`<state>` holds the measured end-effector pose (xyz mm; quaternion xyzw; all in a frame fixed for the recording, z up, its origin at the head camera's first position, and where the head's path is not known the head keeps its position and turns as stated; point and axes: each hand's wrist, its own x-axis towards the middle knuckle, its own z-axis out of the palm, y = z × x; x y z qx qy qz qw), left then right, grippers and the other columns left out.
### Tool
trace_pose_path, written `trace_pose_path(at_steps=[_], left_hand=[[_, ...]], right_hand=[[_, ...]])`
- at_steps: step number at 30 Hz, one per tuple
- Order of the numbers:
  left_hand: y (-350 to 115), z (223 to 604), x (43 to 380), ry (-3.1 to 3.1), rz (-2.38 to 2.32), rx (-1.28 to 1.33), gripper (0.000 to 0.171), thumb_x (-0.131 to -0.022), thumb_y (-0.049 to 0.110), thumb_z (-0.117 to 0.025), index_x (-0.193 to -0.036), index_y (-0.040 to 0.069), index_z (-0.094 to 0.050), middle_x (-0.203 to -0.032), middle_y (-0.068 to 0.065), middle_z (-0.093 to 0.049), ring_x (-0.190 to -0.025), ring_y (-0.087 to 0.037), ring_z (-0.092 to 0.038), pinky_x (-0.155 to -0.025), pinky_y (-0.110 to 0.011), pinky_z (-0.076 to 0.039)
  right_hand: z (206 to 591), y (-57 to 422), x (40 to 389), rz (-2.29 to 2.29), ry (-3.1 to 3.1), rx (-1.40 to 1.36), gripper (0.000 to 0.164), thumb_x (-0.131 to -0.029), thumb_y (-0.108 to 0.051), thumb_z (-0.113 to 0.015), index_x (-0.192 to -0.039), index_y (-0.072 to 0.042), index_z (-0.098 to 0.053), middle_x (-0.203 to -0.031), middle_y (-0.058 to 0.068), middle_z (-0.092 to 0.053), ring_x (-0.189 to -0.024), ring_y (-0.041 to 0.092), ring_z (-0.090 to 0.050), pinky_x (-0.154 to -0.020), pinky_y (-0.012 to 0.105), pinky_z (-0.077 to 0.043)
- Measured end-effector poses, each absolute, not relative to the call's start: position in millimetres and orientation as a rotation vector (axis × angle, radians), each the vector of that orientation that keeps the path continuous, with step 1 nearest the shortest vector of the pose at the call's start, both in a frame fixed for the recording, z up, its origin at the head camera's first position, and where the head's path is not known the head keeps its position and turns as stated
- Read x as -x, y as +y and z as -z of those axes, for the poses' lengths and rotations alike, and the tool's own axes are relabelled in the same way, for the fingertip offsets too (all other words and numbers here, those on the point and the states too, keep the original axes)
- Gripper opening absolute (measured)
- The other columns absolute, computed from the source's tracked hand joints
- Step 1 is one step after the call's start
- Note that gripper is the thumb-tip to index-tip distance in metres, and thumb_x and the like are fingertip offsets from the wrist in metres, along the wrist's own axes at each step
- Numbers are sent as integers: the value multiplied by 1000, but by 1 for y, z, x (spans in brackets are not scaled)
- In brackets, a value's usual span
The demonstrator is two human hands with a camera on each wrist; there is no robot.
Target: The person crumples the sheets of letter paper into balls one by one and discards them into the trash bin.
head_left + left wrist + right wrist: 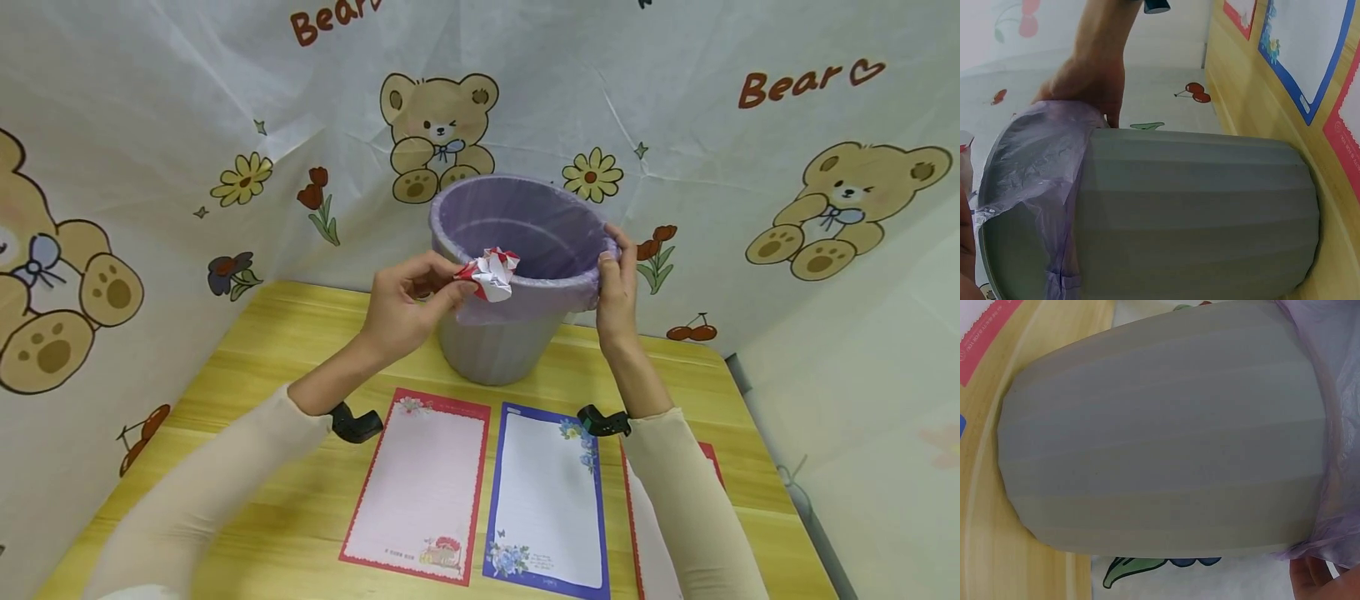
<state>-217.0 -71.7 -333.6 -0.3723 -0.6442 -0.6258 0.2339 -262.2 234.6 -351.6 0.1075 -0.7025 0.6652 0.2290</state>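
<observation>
My left hand (405, 304) pinches a crumpled piece of red and white paper (492, 277) between thumb and fingers. It is held at the near left part of the rim of a grey trash bin (491, 354). A thin purple bag (517, 212) lines the bin and folds over its rim. My right hand (618, 292) grips the rim on the right side, with the thumb near the top edge. In the left wrist view the bin's ribbed side (1204, 200) fills the middle, and the right hand (1094, 84) bends over the bag.
Three letter sheets lie on the wooden table (300, 333) before the bin: a red-bordered one (420, 483), a blue-bordered one (551, 500), and another red-bordered one (648, 525) partly under the right forearm. Behind stands a white cloth (547, 92) printed with bears.
</observation>
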Motion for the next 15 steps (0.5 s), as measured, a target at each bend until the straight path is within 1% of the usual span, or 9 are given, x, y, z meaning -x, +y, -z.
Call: trace_pose_path(at_steps=[2,7,15], left_hand=[[-71,329,221,-1759,1740,1021,14,-90,-11,-79,-100,-4,-74,-82,-16,-75,-68,-14,-68,-62,-23,-59],[-66,319,228,-1748,1753,1033,13,-90,-9,-80,-101,-5,-74,-84,-19,-75,-69,-16,-68,-64,-24,-60],[-60,305,240,-1735,1723,1045,12,-91,-6,-81,-99,-4,-73,-79,-14,-73,-67,-16,-66,-61,-24,-58]], right_hand=[[351,235,263,-1824,-1934,-304,52,-109,-29,-39,-160,-23,-43,-162,7,-45,-140,22,-45,-117,33,-37],[352,236,263,-1819,-1932,-289,52,-108,-28,-39,-159,-23,-43,-161,7,-46,-138,23,-46,-114,31,-37],[354,236,264,-1805,-1945,-297,51,-108,-30,-39,-159,-24,-44,-161,6,-45,-137,22,-46,-114,31,-38]])
